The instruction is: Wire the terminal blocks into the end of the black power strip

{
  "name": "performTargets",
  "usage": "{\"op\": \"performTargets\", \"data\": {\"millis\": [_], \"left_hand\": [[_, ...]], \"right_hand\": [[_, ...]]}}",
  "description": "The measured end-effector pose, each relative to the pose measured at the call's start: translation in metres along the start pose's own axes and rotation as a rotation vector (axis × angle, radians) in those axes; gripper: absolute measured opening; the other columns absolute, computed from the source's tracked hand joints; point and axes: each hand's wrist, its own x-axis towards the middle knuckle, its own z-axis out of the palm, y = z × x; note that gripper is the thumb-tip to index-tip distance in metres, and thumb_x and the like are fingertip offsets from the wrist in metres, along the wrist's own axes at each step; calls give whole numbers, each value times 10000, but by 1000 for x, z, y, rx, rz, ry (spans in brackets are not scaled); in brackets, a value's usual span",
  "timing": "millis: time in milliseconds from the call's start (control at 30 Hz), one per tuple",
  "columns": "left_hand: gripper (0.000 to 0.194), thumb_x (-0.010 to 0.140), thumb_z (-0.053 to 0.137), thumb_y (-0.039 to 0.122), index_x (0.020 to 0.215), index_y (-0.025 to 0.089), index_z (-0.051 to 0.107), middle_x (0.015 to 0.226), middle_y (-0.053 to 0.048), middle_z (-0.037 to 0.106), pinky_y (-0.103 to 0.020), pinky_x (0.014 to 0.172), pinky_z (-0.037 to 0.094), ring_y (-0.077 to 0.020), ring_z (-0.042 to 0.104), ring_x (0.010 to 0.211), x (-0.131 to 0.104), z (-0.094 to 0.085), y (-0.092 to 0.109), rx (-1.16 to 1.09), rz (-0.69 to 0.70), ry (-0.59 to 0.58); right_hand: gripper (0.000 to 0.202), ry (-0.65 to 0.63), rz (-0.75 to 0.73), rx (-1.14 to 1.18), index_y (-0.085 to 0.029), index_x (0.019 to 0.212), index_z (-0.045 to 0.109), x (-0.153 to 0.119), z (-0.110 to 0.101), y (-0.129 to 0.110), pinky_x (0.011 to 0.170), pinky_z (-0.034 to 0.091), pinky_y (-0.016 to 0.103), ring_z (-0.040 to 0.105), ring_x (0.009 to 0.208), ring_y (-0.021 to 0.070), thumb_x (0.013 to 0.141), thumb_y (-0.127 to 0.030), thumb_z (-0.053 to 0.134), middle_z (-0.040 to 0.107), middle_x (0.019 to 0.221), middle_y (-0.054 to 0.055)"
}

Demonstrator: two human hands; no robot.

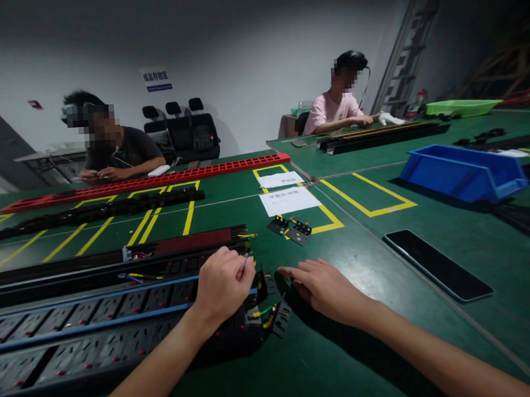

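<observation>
1. Your left hand (225,285): fist over the right end of the socket strips (128,303); can't tell if its grip holds anything.
2. Your right hand (327,290): grip apart, index near a black bracket (268,284).
3. Strips lie on the green desk (362,246), left side; bracket just off their ends.
4. Wall sign (156,77) reads 成品存放区; smaller line illegible.
5. White sheets (290,202): print too blurred.

The green table (362,258) is smooth, with a soft sheen. The power strips (130,347) have glossy black plastic faces; the bracket (281,322) at their end looks like matt black metal. The smartphone (437,264) shows glossy glass, the bin (461,177) smooth blue plastic, the sheets (290,201) matt paper. Near the table's far edge, the slotted red rail (156,183) looks like plastic.
</observation>
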Motion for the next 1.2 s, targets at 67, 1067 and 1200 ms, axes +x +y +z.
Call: {"op": "performTargets", "data": {"millis": [67, 1067, 1200], "left_hand": [[448, 1007, 478, 247, 573, 219, 372, 571, 9, 469, -332, 615, 334, -160, 461, 622, 0, 0, 0, -3, 0, 2], [452, 1007, 479, 243, 565, 206, 395, 572, 6, 477, -322, 629, 323, -152, 456, 629, 1, -1, 1, -5, -5, -20], [453, 1004, 483, 238, 559, 207, 401, 567, 5, 486, -321, 618, 318, -151, 451, 619, 2, -2, 2, -7, 5, -12]], "right_hand": [[489, -7, 1, -9, -211, 1381, 630, 0, 0, -1, 726, 334, 344, 617, 831, 228, 926, -78, 511, 713, 923, 77], [44, 12, 17, 15, -201, 1023, 616, 2, 1, -3, 732, 325, 337, 630, 846, 224, 1001, -191, 579, 691, 909, 48], [80, 48, 38, 77, -208, 969, 614, 3, 4, 0, 718, 345, 321, 608, 807, 197, 1000, -164, 554, 655, 907, 40]]}}
